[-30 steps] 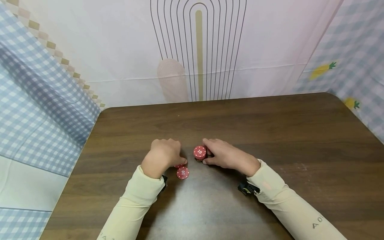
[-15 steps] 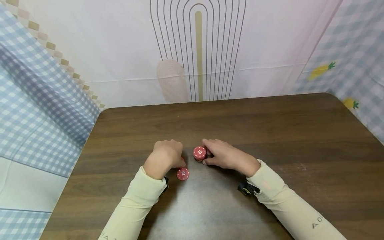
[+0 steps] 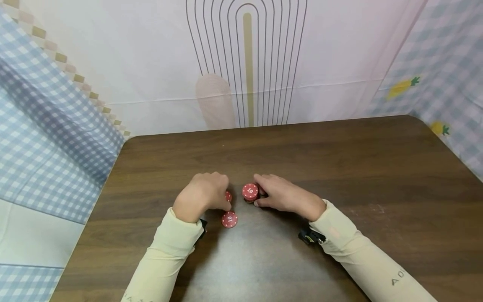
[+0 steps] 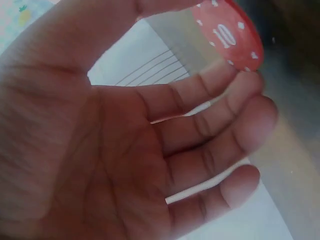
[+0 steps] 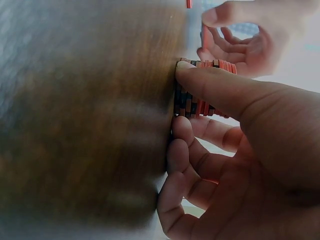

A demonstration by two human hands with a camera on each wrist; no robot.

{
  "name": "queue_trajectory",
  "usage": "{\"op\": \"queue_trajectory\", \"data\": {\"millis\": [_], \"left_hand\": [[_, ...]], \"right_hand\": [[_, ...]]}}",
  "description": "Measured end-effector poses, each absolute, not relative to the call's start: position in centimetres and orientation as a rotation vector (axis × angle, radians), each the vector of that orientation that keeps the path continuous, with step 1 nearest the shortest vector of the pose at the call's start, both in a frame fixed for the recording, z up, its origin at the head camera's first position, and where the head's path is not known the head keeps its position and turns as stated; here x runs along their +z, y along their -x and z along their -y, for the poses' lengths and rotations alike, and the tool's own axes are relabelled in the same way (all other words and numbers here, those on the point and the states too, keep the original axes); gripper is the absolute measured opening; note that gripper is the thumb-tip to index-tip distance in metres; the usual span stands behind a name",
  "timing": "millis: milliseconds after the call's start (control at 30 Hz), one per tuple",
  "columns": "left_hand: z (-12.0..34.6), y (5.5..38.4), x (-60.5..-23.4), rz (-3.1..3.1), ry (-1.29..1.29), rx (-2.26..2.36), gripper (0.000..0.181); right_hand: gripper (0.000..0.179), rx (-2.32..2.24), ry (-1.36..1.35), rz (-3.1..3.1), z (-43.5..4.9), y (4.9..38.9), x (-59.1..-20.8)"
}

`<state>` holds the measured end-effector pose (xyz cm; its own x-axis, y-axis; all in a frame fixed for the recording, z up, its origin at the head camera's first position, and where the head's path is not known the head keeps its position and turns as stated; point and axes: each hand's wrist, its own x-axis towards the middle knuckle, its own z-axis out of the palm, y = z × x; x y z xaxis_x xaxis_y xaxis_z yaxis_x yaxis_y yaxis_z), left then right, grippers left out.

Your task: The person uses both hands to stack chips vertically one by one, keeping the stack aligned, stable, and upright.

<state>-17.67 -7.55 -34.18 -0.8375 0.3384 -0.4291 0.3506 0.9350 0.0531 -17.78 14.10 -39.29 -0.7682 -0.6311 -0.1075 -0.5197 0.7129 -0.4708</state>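
Note:
My left hand (image 3: 203, 193) pinches a red poker chip (image 4: 229, 34) marked 10 between thumb and fingertips, just left of the stack. In the right wrist view this chip is on edge, raised off the table. My right hand (image 3: 283, 196) grips the side of a stack of poker chips (image 3: 250, 191), thumb in front and fingers behind. Red chips make up the upper stack, and black and orange ones show lower down (image 5: 187, 102). Another red poker chip (image 3: 229, 219) lies flat on the table below my left thumb.
A brown wooden table (image 3: 339, 159) runs under both hands. A white printed cloth (image 3: 151, 63) hangs behind it, with a blue checked cloth (image 3: 34, 138) at the left. Each wrist wears a black strap (image 3: 311, 237).
My left hand has picked up a red chip that lay beside the loose one and lifted it slightly. My right hand stays on the stack.

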Motion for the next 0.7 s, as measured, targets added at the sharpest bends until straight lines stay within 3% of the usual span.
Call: {"op": "queue_trajectory", "data": {"millis": [233, 500, 700], "left_hand": [[7.85, 17.72, -33.54, -2.695, -0.626, 0.049, 0.026], [7.51, 17.53, -33.27, -2.786, -0.856, 0.081, 0.037], [6.87, 17.35, -33.37, -2.784, -0.962, 0.169, 0.03]], "right_hand": [[0.033, -0.608, 0.902, -2.65, -14.09, 17.74, -39.2], [0.032, -0.597, 0.888, -2.646, -14.06, 17.79, -39.08], [0.032, -0.596, 0.89, -2.647, -14.03, 17.82, -39.11]]}}
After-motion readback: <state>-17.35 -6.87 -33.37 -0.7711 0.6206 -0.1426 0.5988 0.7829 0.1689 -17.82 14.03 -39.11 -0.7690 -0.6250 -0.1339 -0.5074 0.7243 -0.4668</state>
